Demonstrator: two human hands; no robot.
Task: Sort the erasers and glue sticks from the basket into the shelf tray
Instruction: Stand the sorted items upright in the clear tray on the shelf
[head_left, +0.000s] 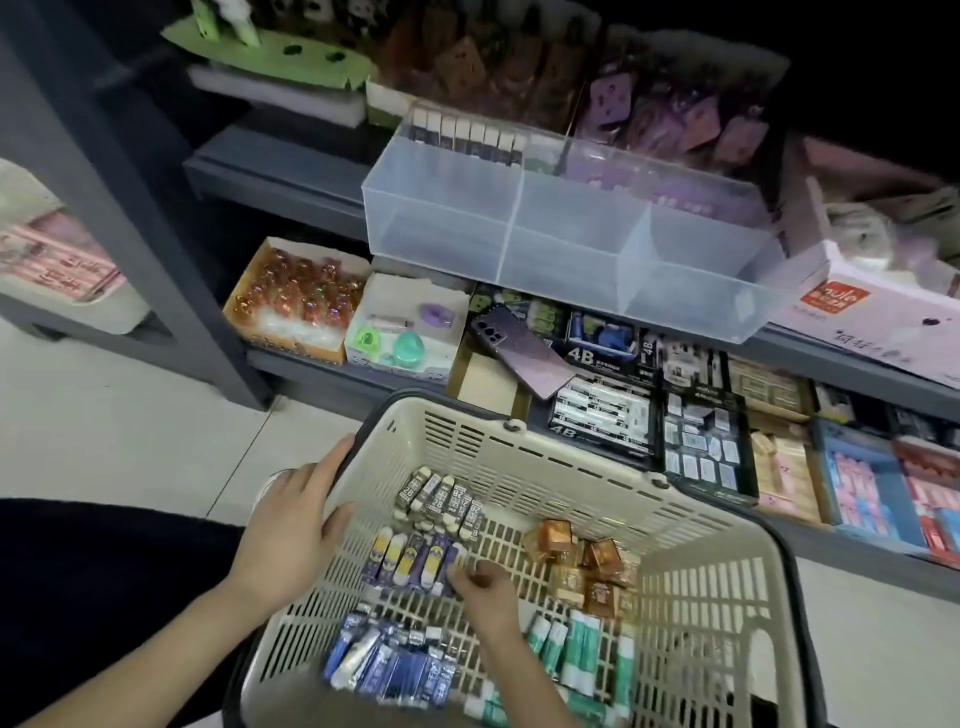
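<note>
Basket (571, 467) top was open, handle (384, 405) folded down along the rim. Left hand (291, 525) held the left rim; right hand (488, 587) curled on purple erasers (410, 561) mid-floor. Bare floor lay between them and brown packs (582, 561). Clear tray (493, 265) overhung the shelf's front edge (270, 166), its three front compartments open upward.

We are looking down at a pale tiled floor (119, 415), faint joints crossing it. A dark grey metal shelving unit (270, 166) is filling the view ahead, its upright post (156, 234) meeting the floor at left. Open cardboard boxes (291, 301) of stock are crowding the lower shelf (311, 371), and a phone (524, 348) is lying across some of them. The floor is showing bright, while the upper shelves are sinking into shadow.
</note>
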